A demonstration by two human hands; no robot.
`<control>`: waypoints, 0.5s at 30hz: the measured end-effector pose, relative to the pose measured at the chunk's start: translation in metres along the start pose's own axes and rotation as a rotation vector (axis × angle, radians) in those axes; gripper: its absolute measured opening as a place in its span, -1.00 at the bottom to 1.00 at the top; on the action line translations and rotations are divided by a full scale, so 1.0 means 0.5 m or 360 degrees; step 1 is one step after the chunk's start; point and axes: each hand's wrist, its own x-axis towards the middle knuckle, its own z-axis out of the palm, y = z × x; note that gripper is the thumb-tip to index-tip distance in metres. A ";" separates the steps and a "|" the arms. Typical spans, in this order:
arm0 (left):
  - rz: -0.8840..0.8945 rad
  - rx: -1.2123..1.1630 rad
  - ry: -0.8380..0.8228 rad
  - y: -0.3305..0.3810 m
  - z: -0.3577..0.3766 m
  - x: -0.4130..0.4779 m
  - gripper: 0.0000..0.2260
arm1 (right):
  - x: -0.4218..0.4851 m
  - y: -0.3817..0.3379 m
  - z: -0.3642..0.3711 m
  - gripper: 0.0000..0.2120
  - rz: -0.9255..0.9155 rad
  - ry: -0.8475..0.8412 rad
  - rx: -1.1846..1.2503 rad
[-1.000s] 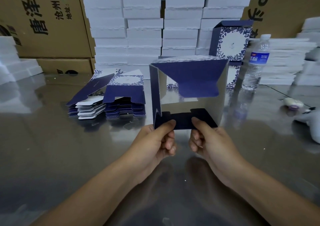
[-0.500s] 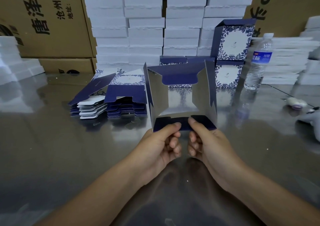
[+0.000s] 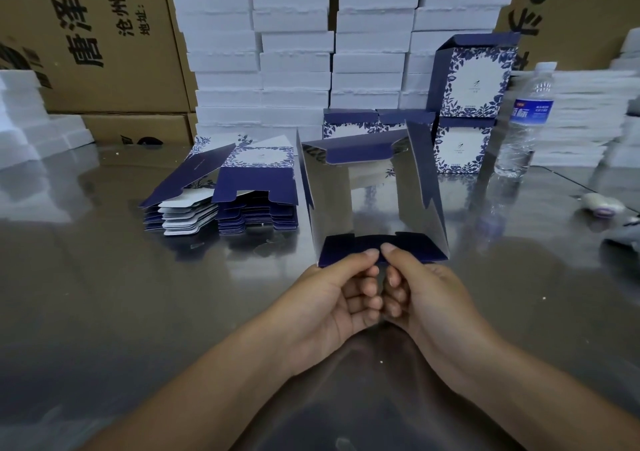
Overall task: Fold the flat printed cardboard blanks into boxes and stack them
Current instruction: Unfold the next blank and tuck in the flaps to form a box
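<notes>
Navy card, silver inside: the box [image 3: 374, 201] is held up as an open tube over the table [image 3: 104, 312], just right of the blanks [image 3: 256, 194], its near flap [image 3: 408, 250] pinched under both thumbs. In the last second the left hand [image 3: 332, 298] and right hand [image 3: 426, 298] have closed in until the thumbs nearly meet, and the far flap has swung up. The bottom looks ready for tucking, but nothing is locked yet.

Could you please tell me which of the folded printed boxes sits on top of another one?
The upper box beside the water bottle; it rests on a lower box, while the other folded boxes sit lower, left of it.
</notes>
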 end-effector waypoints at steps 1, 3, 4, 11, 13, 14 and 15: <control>-0.0010 0.0001 -0.0009 0.000 0.001 0.000 -0.82 | 0.001 0.001 -0.001 -0.47 -0.0005 0.0003 -0.0009; -0.0016 0.0021 -0.0030 0.000 0.001 0.000 -0.81 | 0.002 0.002 -0.002 -0.46 -0.0011 0.0003 -0.0039; -0.0011 0.0033 -0.0035 0.000 0.001 0.000 -0.80 | 0.003 0.001 -0.001 -0.46 -0.0010 -0.0003 -0.0064; -0.0004 -0.0032 0.0082 0.005 0.002 -0.001 -0.82 | 0.008 -0.012 -0.008 -0.44 0.0089 -0.0054 -0.0200; 0.0003 -0.0029 0.0130 0.009 -0.002 -0.002 -0.80 | 0.013 -0.016 -0.017 -0.54 0.0092 0.0052 -0.0206; 0.0003 -0.0020 0.0152 0.012 -0.004 -0.001 -0.79 | 0.018 -0.016 -0.023 -0.60 0.0034 0.0128 -0.0241; -0.0004 -0.0006 0.0170 0.013 -0.007 -0.001 -0.77 | 0.024 -0.014 -0.030 -0.64 -0.0078 0.0221 -0.0318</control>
